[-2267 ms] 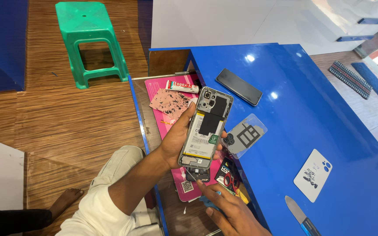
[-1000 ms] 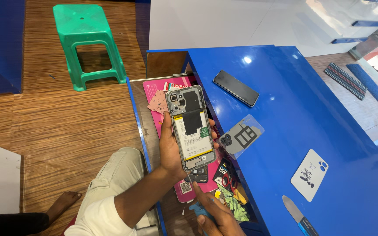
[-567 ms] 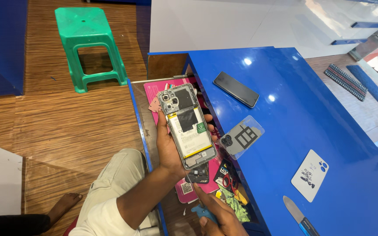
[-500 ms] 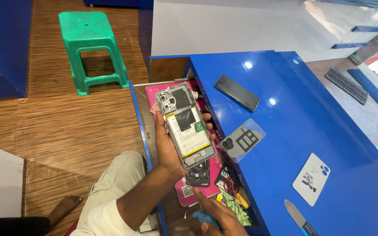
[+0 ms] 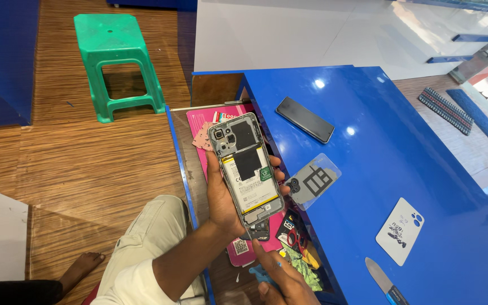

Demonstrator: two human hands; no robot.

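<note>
In the head view, the left hand (image 5: pixel 221 197) sits near the middle of the frame and holds an opened phone (image 5: pixel 245 168) with its back cover off, the battery and camera block facing up toward the camera; it is tilted so its top points to the upper left, which looks like a way to keep the exposed insides in plain sight. The fingers are closed around the phone: the thumb runs along its left edge and the fingertips (image 5: pixel 276 176) curl over the right edge, so the grip is on the frame and not on the bare parts. The phone is lifted above a pink mat (image 5: pixel 199 127) in an open drawer (image 5: pixel 181 164) beside the blue counter (image 5: pixel 402 141). At the bottom centre, the right hand (image 5: pixel 280 279) is low over the drawer's clutter, its fingers loosely bent and touching a small blue tool (image 5: pixel 258 275); whether it grips the tool cannot be told. On the counter, a dark phone (image 5: pixel 305 119) lies above centre, a clear back cover (image 5: pixel 313 181) lies just right of the held phone, and a white phone case (image 5: pixel 400 230) and a blade-tipped tool (image 5: pixel 384 280) lie lower right. A green plastic stool (image 5: pixel 117 53) stands on the wooden floor at the upper left.
</note>
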